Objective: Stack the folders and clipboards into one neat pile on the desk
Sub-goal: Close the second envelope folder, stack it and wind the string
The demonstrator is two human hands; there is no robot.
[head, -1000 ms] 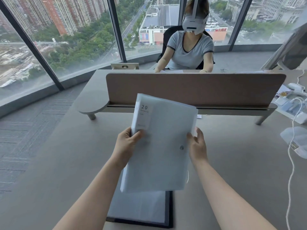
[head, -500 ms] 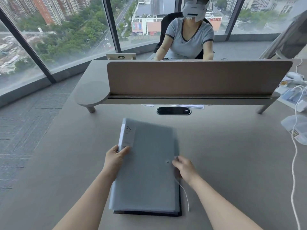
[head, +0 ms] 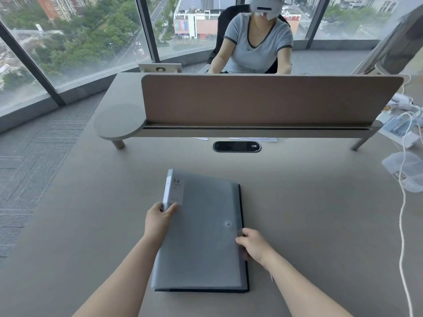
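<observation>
Two items make up the pile on the one desk [head: 320,225]: one translucent grey folder [head: 201,236] on top and one black clipboard [head: 243,225] showing along its edges beneath. Two bare hands touch it, one left hand [head: 158,221] and one right hand [head: 254,244]. One brown divider screen [head: 263,99] stands across the desk, with one seated person [head: 254,49] behind it. One white cable [head: 401,225] runs down the side.

A wide, matte grey-beige desk [head: 320,225] carries everything. Near its front middle lies a flat black clipboard [head: 244,236], topped by a translucent grey plastic folder [head: 201,236]. Beyond them, a black oval cable grommet [head: 236,146] is set into the surface. A low grey shelf on legs [head: 119,124] with a brown divider screen [head: 263,99] spans the far side. At the right edge lie a clear plastic bag [head: 409,172] and a white cable [head: 401,225].
</observation>
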